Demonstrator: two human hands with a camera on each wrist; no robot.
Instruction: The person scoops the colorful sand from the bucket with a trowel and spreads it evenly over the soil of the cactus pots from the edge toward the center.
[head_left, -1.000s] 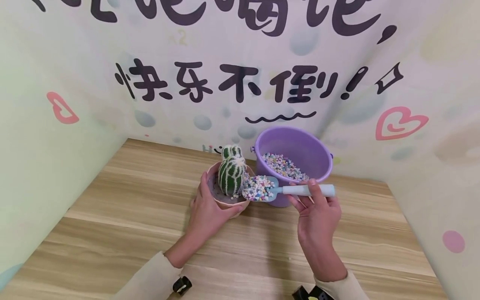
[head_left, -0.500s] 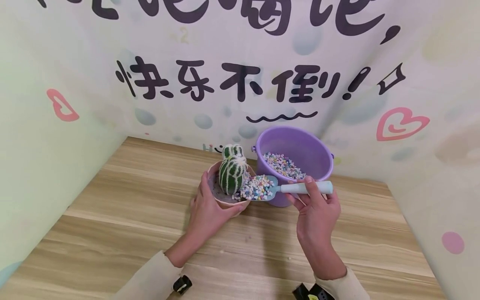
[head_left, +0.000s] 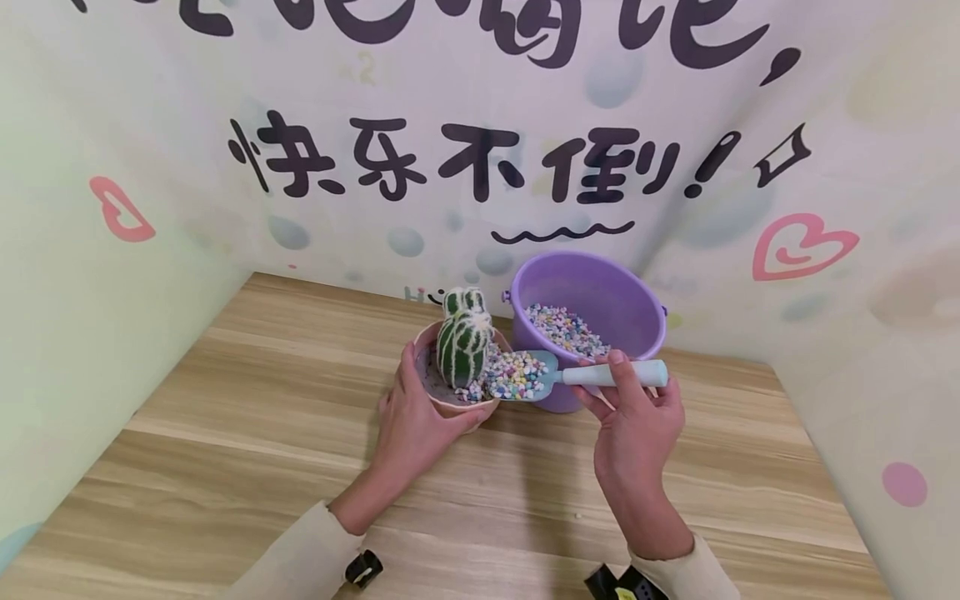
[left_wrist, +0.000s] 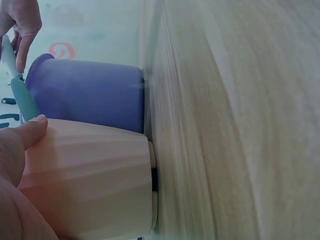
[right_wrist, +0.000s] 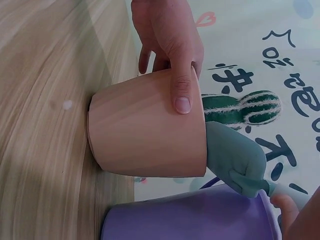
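Note:
A pink ribbed pot [head_left: 450, 406] [left_wrist: 95, 180] [right_wrist: 145, 130] stands on the wooden table [head_left: 247, 408] with a green, white-ribbed cactus [head_left: 462, 340] [right_wrist: 247, 107] in it. My left hand [head_left: 416, 417] [right_wrist: 167, 45] grips the pot's near side, thumb on the wall. My right hand [head_left: 633, 421] pinches the pale handle of a small blue scoop [head_left: 600, 376] [right_wrist: 237, 160]. The scoop blade lies over the pot's right rim, tilted, and coloured pebbles [head_left: 513, 375] spill from it beside the cactus. Behind the scoop stands a purple bucket [head_left: 592, 292] [left_wrist: 87, 92] [right_wrist: 190, 220] holding more pebbles.
Printed walls close the table in at the back, left and right. A few stray pebbles [head_left: 579, 517] lie on the wood near my right wrist. Bare tabletop stretches to the left and front of the pot.
The scoop has moved left over the pot rim and tipped, and pebbles have slid from it into the pot beside the cactus. My left hand has kept its hold.

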